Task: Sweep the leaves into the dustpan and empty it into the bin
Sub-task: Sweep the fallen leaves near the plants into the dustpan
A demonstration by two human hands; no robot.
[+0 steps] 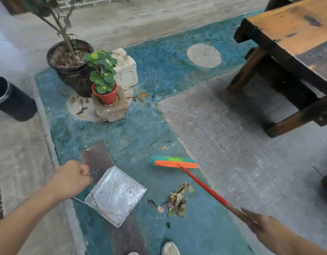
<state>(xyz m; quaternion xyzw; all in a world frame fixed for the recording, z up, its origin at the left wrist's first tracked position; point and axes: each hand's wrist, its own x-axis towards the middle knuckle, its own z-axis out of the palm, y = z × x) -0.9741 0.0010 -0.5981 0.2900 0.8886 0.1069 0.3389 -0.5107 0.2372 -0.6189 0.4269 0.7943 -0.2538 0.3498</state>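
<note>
A metal dustpan (116, 195) rests on the blue-green floor, its open edge facing right toward a small pile of dry leaves (177, 200). My left hand (72, 178) is closed around the dustpan's thin handle at its left side. My right hand (260, 225) grips the red stick of a broom (174, 162), whose orange head with green and blue bristles lies on the floor beyond the pile. A dark round bin (11, 99) stands at the far left. More loose leaves (141, 96) lie near the plant pots.
A large dark pot with a small tree (72, 70), a red pot (105, 94) on a stone block and a carved stone stand at the back left. A heavy wooden table (295, 43) fills the upper right. My shoe (170, 248) shows at the bottom.
</note>
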